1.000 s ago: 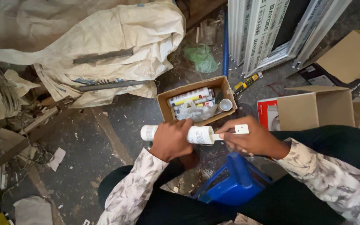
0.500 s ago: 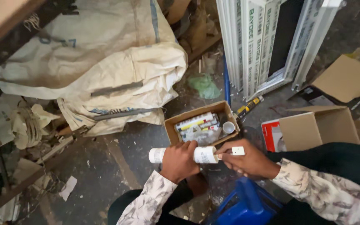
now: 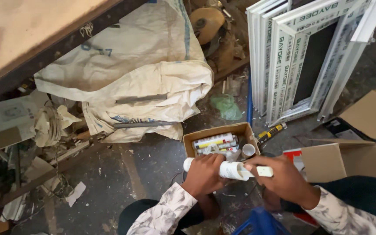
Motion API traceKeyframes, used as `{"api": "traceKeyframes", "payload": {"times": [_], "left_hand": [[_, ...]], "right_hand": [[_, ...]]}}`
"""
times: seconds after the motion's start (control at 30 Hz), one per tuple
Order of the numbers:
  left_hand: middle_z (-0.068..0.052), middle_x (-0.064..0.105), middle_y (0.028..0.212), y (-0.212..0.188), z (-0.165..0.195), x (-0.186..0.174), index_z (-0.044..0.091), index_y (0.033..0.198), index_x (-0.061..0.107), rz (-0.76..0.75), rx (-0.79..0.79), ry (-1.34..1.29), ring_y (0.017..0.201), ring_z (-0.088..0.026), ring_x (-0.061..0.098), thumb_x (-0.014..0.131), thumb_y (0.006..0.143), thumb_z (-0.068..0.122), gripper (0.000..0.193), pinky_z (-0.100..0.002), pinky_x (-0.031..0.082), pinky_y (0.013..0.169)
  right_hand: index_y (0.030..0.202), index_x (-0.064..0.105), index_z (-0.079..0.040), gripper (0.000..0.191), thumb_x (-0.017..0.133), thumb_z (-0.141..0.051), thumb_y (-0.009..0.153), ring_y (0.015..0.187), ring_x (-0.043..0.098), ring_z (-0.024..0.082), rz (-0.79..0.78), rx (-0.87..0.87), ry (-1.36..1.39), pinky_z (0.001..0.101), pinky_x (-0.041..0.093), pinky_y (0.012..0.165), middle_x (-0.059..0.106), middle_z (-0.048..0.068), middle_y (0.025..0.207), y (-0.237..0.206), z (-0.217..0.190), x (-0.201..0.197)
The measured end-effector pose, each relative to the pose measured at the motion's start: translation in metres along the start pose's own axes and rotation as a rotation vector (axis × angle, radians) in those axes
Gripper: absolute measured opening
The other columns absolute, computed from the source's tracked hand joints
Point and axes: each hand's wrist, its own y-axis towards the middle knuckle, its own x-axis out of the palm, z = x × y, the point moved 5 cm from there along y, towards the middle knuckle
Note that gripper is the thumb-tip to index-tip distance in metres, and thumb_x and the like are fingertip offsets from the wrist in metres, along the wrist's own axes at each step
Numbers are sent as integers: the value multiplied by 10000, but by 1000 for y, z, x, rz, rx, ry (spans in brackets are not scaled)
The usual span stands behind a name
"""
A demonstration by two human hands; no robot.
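My left hand is wrapped around the body of a white sealant cartridge held level over the floor. My right hand grips the cartridge's nozzle end with fingers and thumb. Just beyond my hands sits a small open cardboard box with several more cartridges lying in it. My patterned sleeves reach in from the bottom edge.
A large white woven sack lies behind the box. White window frames lean at the upper right. An open carton stands right of my hands, a blue plastic object below them. A workbench edge and scrap clutter fill the left.
My head has lifted, so the view now takes in the workbench and more of the window frames. Both hands still hold the cartridge in much the same grip.
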Motion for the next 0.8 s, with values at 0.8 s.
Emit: {"api": "traceKeyframes", "payload": {"times": [0.8], "left_hand": [[-119, 603, 1343, 11, -20, -6, 115, 1228, 632, 205, -73, 171, 1346, -384, 490, 872, 659, 167, 620, -585, 359, 1125]], "right_hand": [[903, 592, -58, 284, 775, -271, 862, 519, 646, 119, -784, 223, 467, 261, 507, 523, 674, 18, 631, -35, -11, 45]]}}
